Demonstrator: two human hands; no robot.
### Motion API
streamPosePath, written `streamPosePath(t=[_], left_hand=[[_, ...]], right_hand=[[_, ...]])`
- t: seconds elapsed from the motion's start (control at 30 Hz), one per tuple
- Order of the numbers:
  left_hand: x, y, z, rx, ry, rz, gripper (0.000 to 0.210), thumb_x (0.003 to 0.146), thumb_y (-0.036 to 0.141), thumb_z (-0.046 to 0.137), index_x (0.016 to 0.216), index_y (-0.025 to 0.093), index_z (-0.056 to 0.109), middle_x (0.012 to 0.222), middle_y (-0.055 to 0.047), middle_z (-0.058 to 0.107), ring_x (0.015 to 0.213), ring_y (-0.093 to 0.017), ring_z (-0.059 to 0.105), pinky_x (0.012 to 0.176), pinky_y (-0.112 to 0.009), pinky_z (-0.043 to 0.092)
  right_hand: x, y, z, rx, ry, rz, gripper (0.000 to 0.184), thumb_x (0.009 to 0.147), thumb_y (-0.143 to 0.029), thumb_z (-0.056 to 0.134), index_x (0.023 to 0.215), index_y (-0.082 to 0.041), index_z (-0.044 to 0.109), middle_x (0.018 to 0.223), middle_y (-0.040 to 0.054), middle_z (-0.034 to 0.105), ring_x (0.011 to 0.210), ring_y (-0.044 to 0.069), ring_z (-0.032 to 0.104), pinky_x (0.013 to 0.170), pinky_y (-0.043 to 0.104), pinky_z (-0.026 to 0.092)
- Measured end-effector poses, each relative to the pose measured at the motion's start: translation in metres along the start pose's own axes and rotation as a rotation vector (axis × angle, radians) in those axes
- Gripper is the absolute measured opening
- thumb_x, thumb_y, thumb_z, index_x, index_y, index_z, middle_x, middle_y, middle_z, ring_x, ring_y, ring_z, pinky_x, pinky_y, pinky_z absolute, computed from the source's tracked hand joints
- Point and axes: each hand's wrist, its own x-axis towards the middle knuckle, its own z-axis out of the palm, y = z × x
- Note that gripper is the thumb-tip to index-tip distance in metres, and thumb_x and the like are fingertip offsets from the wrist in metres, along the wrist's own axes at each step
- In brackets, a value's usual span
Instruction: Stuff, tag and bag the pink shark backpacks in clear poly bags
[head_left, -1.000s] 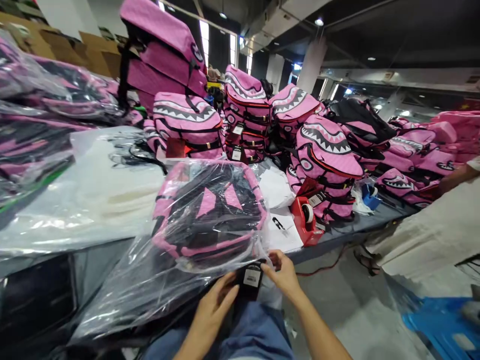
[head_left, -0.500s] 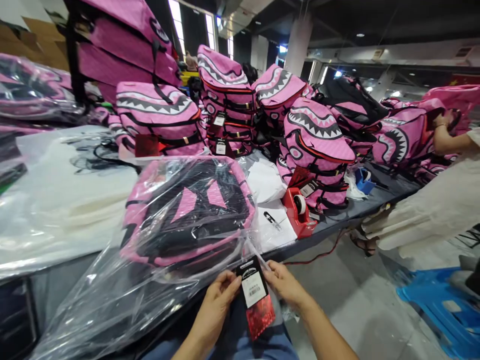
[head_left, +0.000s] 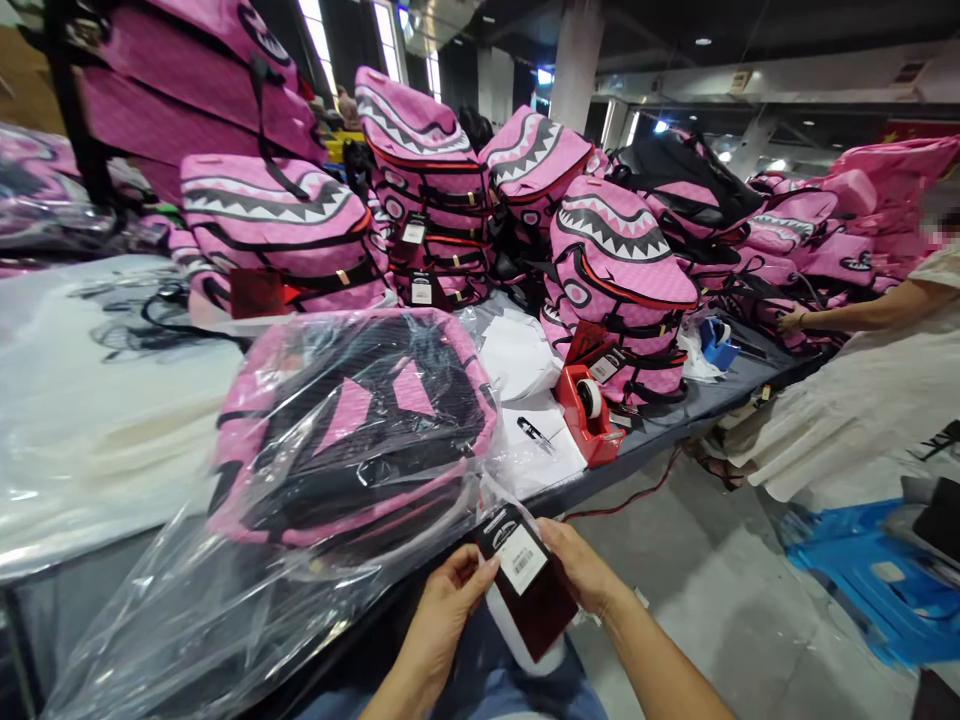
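A pink and black backpack (head_left: 420, 450) lies back panel up inside a clear plastic bag (head_left: 217, 620) at the table's front edge. From its right end a white strap-like piece leads down to a black hang tag (head_left: 517, 560) with a white barcode label and a dark red lower part. My left hand (head_left: 442, 600) pinches the tag's left edge between thumb and fingers. Closed at its upper right edge, my right hand (head_left: 577, 565) grips the tag too. Some fingertips are hidden behind it.
A red tape dispenser (head_left: 589, 415), a pen (head_left: 532, 433) and white papers (head_left: 517, 355) lie right of the bagged backpack. Stacked shark-mouth backpacks (head_left: 622, 245) line the back. At right, a person's arm (head_left: 862, 315) reaches over the table; a blue plastic stool (head_left: 877, 580) stands below.
The hang tag has turned, its lower end swinging right, and its red part looks darker. Both hands still hold it. The person at right has moved their hand lower along the table.
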Motion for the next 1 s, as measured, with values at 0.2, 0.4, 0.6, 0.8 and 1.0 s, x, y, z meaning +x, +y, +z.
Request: streamPosePath(t=[0.2, 0.4, 0.6, 0.8, 1.0], left_hand=[[-0.005, 0.010, 0.010, -0.193, 0.075, 0.045, 0.046, 0.052, 0.041, 0.095, 0.065, 0.019, 0.057, 0.068, 0.004, 0.065, 0.069, -0.014, 0.062, 0.073, -0.025, 0.053], [-0.005, 0.009, 0.009, -0.256, 0.023, -0.156, 0.069, 0.050, 0.043, 0.096, 0.109, 0.020, 0.067, 0.094, -0.006, 0.077, 0.075, -0.022, 0.072, 0.072, -0.033, 0.057], [-0.009, -0.010, 0.005, 0.299, 0.047, -0.030, 0.061, 0.044, 0.067, 0.089, 0.076, 0.018, 0.073, 0.069, -0.005, 0.074, 0.068, -0.023, 0.066, 0.064, -0.030, 0.052], [-0.016, -0.001, 0.003, 0.616, -0.289, -0.027, 0.058, 0.057, 0.078, 0.076, 0.064, 0.020, 0.074, 0.063, -0.005, 0.071, 0.057, -0.021, 0.061, 0.057, -0.028, 0.045], [-0.015, 0.055, 0.005, 1.368, -0.244, 0.881, 0.031, 0.097, 0.044, 0.054, 0.100, 0.023, 0.076, 0.087, -0.009, 0.075, 0.080, -0.025, 0.068, 0.074, -0.032, 0.048]], right_hand=[[0.004, -0.001, -0.004, -0.186, -0.062, -0.024, 0.054, 0.071, -0.056, 0.083, 0.106, -0.018, 0.069, 0.092, -0.0009, 0.070, 0.084, 0.017, 0.060, 0.082, 0.029, 0.045], [0.007, -0.016, -0.012, -0.286, -0.057, -0.044, 0.047, 0.070, -0.053, 0.081, 0.095, -0.017, 0.064, 0.080, -0.0046, 0.061, 0.073, 0.012, 0.050, 0.071, 0.025, 0.041], [0.000, -0.013, -0.016, -0.875, 0.172, -0.124, 0.031, 0.073, -0.031, 0.082, 0.085, -0.021, 0.055, 0.069, -0.0091, 0.046, 0.065, 0.011, 0.044, 0.061, 0.022, 0.027], [-0.010, -0.003, -0.015, -0.914, 0.272, -0.060, 0.034, 0.072, -0.037, 0.086, 0.088, -0.022, 0.061, 0.077, -0.0062, 0.061, 0.072, 0.014, 0.057, 0.062, 0.022, 0.031], [-0.025, -0.003, -0.012, -1.312, 0.385, -0.225, 0.014, 0.089, -0.027, 0.069, 0.101, -0.022, 0.064, 0.091, 0.0018, 0.070, 0.073, 0.017, 0.062, 0.060, 0.025, 0.030]])
